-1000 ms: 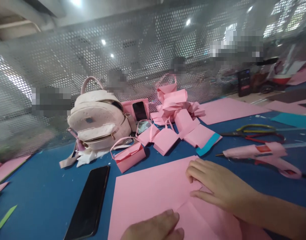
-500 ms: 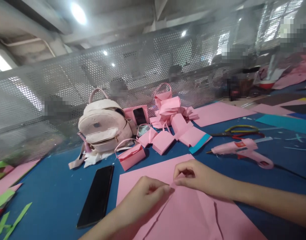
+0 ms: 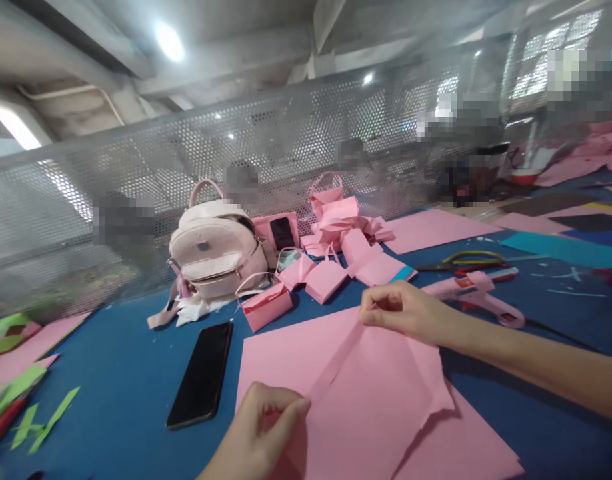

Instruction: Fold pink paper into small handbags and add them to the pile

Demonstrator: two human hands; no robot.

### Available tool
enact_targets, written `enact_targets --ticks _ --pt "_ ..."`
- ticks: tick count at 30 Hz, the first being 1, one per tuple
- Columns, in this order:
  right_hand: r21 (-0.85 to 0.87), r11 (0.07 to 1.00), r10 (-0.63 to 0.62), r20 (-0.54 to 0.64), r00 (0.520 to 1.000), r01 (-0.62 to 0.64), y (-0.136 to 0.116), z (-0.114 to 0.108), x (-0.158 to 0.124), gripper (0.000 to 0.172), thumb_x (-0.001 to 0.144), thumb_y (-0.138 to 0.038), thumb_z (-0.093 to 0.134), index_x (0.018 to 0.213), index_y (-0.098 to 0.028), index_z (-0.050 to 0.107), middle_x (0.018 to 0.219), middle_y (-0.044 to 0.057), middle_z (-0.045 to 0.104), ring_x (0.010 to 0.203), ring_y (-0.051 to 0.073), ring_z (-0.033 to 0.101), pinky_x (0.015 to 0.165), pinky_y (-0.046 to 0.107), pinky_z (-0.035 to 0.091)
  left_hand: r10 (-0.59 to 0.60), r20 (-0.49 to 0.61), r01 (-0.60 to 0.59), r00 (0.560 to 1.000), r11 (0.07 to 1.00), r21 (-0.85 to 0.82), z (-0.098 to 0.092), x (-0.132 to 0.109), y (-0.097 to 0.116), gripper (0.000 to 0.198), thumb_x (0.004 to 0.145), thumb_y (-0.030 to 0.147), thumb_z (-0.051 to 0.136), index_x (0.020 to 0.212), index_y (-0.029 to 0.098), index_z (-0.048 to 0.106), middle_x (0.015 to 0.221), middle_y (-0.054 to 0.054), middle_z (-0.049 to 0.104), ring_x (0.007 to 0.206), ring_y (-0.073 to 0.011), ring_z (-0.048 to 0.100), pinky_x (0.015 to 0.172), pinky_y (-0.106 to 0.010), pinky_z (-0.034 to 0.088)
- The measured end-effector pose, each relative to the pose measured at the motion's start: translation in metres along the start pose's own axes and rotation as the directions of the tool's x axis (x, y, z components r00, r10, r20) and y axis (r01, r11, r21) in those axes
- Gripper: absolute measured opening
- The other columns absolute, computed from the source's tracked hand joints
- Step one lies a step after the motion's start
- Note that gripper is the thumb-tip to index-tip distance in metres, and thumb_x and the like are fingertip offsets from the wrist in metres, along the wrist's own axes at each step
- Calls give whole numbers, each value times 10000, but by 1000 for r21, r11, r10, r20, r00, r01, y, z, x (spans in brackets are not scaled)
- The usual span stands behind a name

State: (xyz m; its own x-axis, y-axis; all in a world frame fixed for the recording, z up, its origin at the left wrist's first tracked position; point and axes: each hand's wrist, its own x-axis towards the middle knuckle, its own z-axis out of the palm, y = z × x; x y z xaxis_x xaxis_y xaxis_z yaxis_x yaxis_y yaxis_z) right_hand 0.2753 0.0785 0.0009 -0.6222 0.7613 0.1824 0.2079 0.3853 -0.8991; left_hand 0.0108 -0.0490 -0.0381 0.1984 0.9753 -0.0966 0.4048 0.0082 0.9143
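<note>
A piece of pink paper [image 3: 381, 393] with a narrow folded edge is stretched between my hands. My left hand [image 3: 269, 423] pinches the lower left end of that edge between thumb and fingers. Farther up and to the right, my right hand [image 3: 399, 308] pinches the other end. The paper's right side is lifted and has a torn-looking corner. Beneath it lies a larger pink sheet [image 3: 271, 357] on the blue table [image 3: 121, 373]. Just beyond my right hand is a pink glue gun [image 3: 479, 293], partly hidden by it.
A black phone [image 3: 201, 377] lies left of the sheet. Behind stand a pale backpack [image 3: 216, 247], small pink paper bags [image 3: 267, 307] and yellow-handled scissors [image 3: 473, 259]. Green paper scraps [image 3: 56, 417] lie at the left. A perforated metal screen [image 3: 296, 133] runs along the back.
My hands have moved apart along the paper's edge, the left toward me and the right up and away. The paper's right side has risen. The view has shifted slightly.
</note>
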Motion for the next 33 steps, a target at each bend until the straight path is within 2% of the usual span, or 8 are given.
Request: enact_targets --ticks 5,10,17,20,22,25,29,33 --pt "15 998 54 33 998 -55 -1 2 -3 431 700 -557 718 621 -160 571 580 -38 465 548 104 386 524 244 279 -38 -26 41 999 993 109 -9 -34 0 598 863 632 443 489 165 465 513 7 382 559 -122 354 528 -231 293" --pt "36 999 26 21 999 -27 -7 10 -9 413 712 -541 714 647 -149 600 610 -24 502 576 110 415 540 242 298 51 -16 -47 999 980 192 -16 -50 5 585 903 548 421 483 152 512 512 -1 411 557 -122 359 551 -244 295" --pt "-18 998 67 60 996 -66 -17 9 -25 316 743 -457 692 689 -153 625 576 -37 495 539 101 411 515 230 289 32 -238 17 971 980 199 -28 -53 5 252 775 375 645 687 164 751 713 -59 716 695 -188 587 648 -231 425" --pt "-20 997 72 81 994 -71 -17 11 -28 294 771 -441 662 724 -152 630 584 -36 492 539 101 416 512 227 284 29 -161 -6 986 990 142 -22 -45 8 212 777 346 646 759 161 748 708 -32 666 677 -159 532 629 -220 400" --pt "-32 997 67 88 994 -65 -17 15 -28 282 781 -426 653 749 -147 644 595 -29 513 544 104 430 511 224 285 48 -54 -41 997 991 127 -14 -36 11 296 824 359 595 641 138 667 580 20 480 594 -112 384 546 -212 300" --pt "-122 992 30 70 997 -21 -20 21 -25 219 798 -359 637 776 -145 678 651 -3 598 593 125 503 544 225 333 82 47 -86 996 993 84 -2 -21 18 420 868 386 542 532 156 436 599 49 239 598 -95 225 523 -244 173" --pt "-225 971 -60 97 993 81 -23 27 -22 126 809 -251 613 788 -176 712 805 12 703 756 165 608 676 229 408 99 108 -107 989 992 68 3 -4 26 403 892 389 504 586 186 337 635 48 222 605 -96 209 525 -261 152" --pt "-366 928 -32 108 994 69 -23 29 -20 112 778 -182 614 749 -208 719 791 -15 721 736 153 624 647 217 393 67 172 -87 983 990 113 2 3 27 347 893 359 495 609 169 431 614 50 293 591 -94 265 518 -246 186"
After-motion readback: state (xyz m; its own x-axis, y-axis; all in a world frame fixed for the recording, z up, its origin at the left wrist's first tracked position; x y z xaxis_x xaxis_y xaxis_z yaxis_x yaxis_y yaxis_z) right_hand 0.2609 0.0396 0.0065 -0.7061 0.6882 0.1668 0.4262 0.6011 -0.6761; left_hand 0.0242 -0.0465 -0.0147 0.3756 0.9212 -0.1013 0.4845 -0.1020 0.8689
